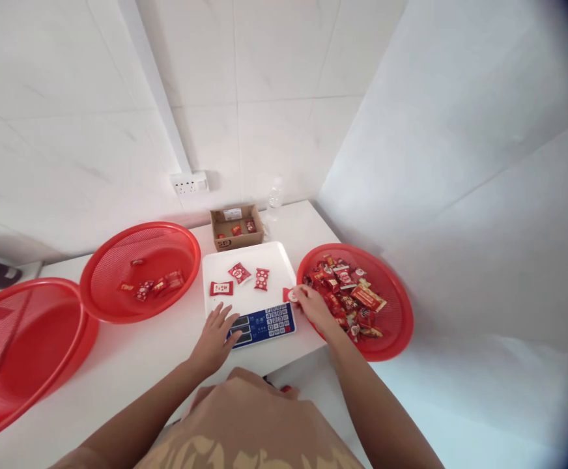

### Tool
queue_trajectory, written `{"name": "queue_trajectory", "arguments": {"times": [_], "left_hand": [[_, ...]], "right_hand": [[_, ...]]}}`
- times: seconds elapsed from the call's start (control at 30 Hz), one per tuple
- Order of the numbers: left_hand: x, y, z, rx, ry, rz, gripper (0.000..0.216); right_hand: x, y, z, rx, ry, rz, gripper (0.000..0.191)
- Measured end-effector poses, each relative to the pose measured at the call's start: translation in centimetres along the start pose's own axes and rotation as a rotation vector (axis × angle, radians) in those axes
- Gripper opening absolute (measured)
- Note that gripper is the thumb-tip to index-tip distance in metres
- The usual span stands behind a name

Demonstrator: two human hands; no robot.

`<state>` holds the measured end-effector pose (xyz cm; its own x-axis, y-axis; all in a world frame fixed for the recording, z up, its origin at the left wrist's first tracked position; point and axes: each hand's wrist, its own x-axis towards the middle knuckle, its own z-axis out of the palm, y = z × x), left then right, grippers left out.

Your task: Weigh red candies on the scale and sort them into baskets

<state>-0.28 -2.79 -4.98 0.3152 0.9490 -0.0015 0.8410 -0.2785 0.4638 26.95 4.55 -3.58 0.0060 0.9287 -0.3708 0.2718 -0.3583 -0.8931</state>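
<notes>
My right hand [313, 307] pinches a red wrapped candy [290, 295] over the right edge of the white weighing scale [245, 303]. Three more red packets lie on the scale's pan: a flat one [221, 288] at left, a tilted one [240, 273] behind it and a dotted one [261, 279] to the right. With fingers spread, my left hand [215, 340] rests at the scale's front left corner, partly covering its blue keypad panel [271, 324]. Close to my right hand stands a red basket [401, 306] heaped with mixed wrapped candies [347, 293].
On the left, one red basket [99, 273] contains several candies, and another red basket [64, 365] overlaps it in front. Behind the scale are a cardboard box [238, 242] with a few packets and a clear plastic bottle [275, 194]. A socket [189, 184] is on the tiled wall.
</notes>
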Motion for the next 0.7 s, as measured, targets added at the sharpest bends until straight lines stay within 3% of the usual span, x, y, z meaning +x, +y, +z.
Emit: {"name": "queue_trajectory", "arguments": {"times": [0.13,0.27,0.37,0.47,0.57,0.7], "left_hand": [[-0.2,0.3,-0.5,-0.089,-0.036,-0.054,0.038],[-0.3,1.0,-1.3,-0.279,-0.055,-0.15,0.04],[0.2,2.4,-1.9,-0.59,-0.064,-0.316,0.05],[1.2,4.3,-2.5,-1.009,-0.217,-0.468,0.057],[2.1,5.7,-2.9,-1.272,-0.344,-0.528,0.054],[2.5,6.2,-2.5,-1.483,-0.382,-0.637,0.044]], "right_hand": [[0.1,-1.2,4.3,-0.017,-0.175,-0.017,0.019],[-0.5,-1.8,6.1,-0.009,-0.25,-0.043,0.021],[-2.0,-2.5,6.4,-0.018,-0.358,-0.093,0.017],[-3.5,-3.1,6.4,-0.064,-0.441,-0.186,0.014],[-4.5,-3.1,6.3,-0.097,-0.413,-0.225,0.016],[-5.1,-2.5,5.8,-0.066,-0.303,-0.22,0.02]]}}
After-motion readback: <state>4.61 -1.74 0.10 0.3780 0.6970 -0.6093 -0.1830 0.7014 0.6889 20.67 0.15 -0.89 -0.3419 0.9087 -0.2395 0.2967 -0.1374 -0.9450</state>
